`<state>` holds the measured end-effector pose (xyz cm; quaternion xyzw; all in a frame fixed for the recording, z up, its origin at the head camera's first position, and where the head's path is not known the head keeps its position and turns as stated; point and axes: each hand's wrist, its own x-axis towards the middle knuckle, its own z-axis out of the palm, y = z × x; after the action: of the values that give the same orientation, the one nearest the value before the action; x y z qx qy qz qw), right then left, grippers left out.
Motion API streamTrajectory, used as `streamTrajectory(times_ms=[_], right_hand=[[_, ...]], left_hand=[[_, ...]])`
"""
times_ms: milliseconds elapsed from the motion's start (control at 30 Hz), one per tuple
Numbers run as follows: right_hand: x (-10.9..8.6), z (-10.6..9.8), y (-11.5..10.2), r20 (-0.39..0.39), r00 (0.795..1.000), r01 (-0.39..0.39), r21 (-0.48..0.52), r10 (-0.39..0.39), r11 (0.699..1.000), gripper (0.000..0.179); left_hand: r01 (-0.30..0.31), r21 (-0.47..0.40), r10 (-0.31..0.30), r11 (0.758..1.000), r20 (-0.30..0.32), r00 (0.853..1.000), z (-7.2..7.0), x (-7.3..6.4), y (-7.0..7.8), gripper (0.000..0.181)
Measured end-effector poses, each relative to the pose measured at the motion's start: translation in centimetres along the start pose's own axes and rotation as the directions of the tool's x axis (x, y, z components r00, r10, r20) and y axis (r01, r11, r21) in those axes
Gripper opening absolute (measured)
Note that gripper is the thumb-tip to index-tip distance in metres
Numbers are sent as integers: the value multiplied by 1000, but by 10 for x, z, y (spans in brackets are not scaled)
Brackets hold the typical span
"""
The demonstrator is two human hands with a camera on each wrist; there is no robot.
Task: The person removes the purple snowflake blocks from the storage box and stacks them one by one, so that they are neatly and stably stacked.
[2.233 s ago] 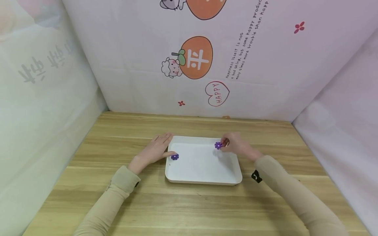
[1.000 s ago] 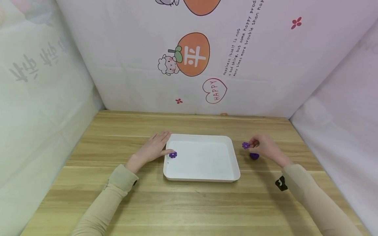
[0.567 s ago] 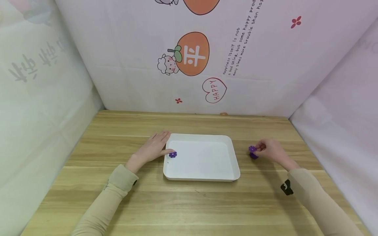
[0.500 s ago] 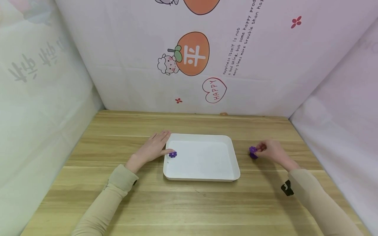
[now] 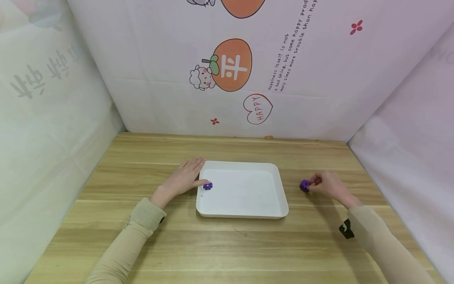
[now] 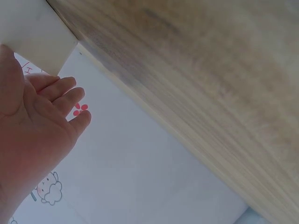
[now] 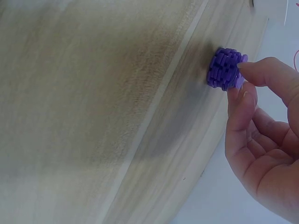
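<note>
A white tray (image 5: 244, 193) lies on the wooden table. My left hand (image 5: 182, 179) rests at its left rim, fingers straight and thumb reaching over the edge. Beside the thumb tip, a purple notched snowflake disc (image 5: 207, 185) lies in the tray. To the tray's right, my right hand (image 5: 329, 184) pinches another purple snowflake disc (image 5: 305, 184) between thumb and index finger. That disc is on top of a short stack of purple snowflake discs (image 7: 222, 70), seen from the side in the right wrist view. In the left wrist view, the left hand (image 6: 39, 112) has nothing in its palm.
Printed white cloth (image 5: 170, 106) rises behind the table (image 5: 227, 252) and along both sides. A dark piece (image 5: 346, 229) shows beneath the right sleeve cuff.
My right hand has carried a purple snowflake disc from above the tray's far right corner rightward, then lowered it onto the stack. The left hand has stayed at the rim.
</note>
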<state>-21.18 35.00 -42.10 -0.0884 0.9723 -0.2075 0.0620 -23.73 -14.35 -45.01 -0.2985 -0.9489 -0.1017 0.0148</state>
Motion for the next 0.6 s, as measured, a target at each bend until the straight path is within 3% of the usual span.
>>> streamTrajectory(times_ms=[600], right_hand=[[0,1,2,17,1000,-5,-16,5,1000,21]], left_hand=[[3,-5,-3,1000,0,1000,-2,0,1,86]])
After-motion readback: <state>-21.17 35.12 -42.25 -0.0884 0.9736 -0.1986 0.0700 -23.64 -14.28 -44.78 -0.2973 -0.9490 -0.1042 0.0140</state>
